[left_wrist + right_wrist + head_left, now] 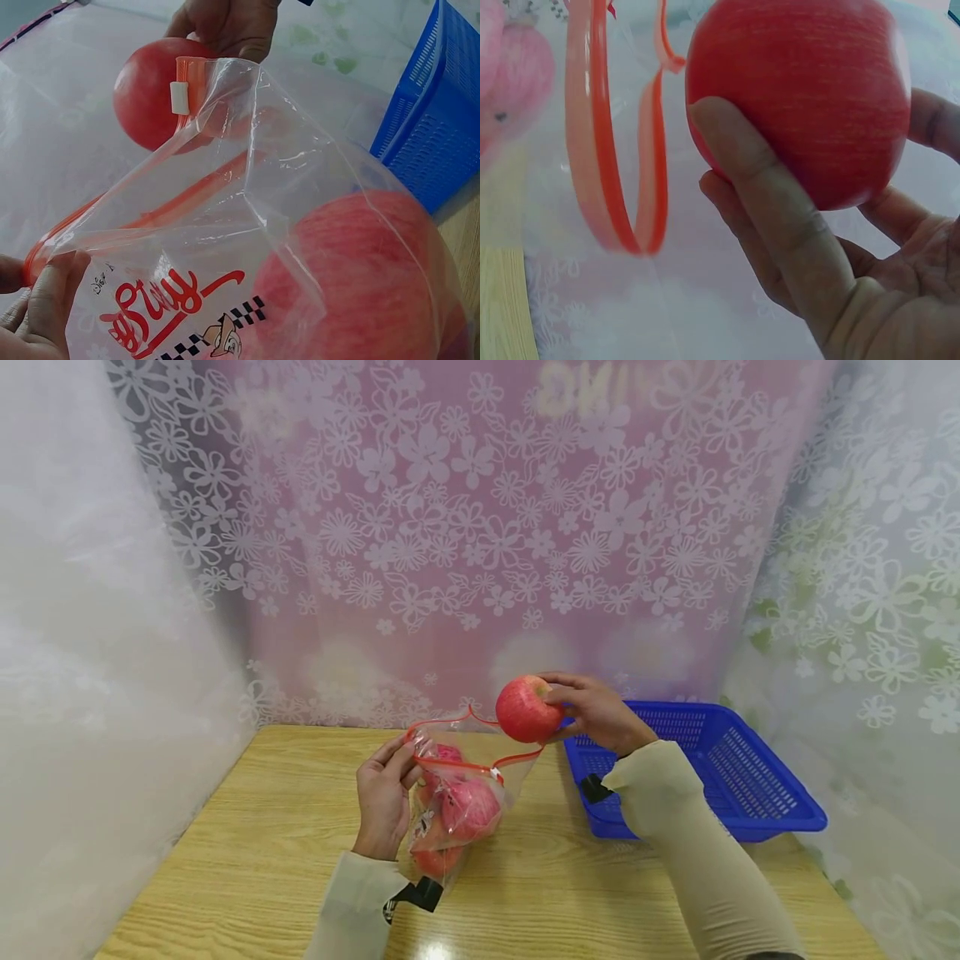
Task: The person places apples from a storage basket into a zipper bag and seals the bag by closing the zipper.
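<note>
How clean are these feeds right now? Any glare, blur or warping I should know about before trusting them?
Head view: wide-angle bending at the edges, a glare spot on the table, backdrop soft. Left wrist view: the bag is sharp, with highlights on its plastic and little lost. Right wrist view: the apple and fingers are close but clear; the bag's red zip rim is smeared and its apples hazy.

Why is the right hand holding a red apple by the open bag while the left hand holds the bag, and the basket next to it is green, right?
Not quite: the basket is blue, as the head view shows. The rest holds: the right hand grips a red apple at the open zip bag, whose rim the left hand pinches.
</note>
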{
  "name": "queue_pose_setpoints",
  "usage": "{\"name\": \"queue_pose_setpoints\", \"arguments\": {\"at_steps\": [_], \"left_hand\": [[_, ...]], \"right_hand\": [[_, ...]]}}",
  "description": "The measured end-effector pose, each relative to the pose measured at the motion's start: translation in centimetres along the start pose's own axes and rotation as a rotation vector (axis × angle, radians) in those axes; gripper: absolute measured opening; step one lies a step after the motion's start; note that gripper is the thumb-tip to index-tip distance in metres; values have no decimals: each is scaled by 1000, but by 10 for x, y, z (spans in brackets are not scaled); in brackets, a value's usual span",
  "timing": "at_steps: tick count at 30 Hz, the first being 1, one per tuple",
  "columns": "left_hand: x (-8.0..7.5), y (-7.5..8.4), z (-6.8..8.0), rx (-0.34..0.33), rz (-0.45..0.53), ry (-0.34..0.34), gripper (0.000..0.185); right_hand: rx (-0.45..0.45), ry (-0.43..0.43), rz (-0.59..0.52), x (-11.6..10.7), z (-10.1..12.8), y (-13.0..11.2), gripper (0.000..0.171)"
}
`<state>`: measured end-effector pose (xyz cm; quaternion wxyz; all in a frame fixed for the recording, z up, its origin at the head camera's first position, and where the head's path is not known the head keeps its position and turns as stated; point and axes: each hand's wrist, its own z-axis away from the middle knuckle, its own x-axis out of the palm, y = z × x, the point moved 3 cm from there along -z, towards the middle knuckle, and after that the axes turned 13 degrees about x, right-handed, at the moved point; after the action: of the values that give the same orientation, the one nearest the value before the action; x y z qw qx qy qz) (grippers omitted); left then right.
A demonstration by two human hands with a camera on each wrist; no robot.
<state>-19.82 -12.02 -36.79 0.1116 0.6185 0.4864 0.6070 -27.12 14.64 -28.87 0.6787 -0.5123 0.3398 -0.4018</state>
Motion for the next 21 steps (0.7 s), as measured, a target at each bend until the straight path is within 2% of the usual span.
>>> {"name": "queue_pose_setpoints", "arguments": {"at_steps": [16, 21], "left_hand": [[-2, 0, 1, 5, 3, 2, 17], [-2, 0, 0, -1, -20, 0, 21]], "right_hand": [[17, -27, 130, 35, -11, -2, 48], [24, -50, 150, 44, -13, -2, 49]]}}
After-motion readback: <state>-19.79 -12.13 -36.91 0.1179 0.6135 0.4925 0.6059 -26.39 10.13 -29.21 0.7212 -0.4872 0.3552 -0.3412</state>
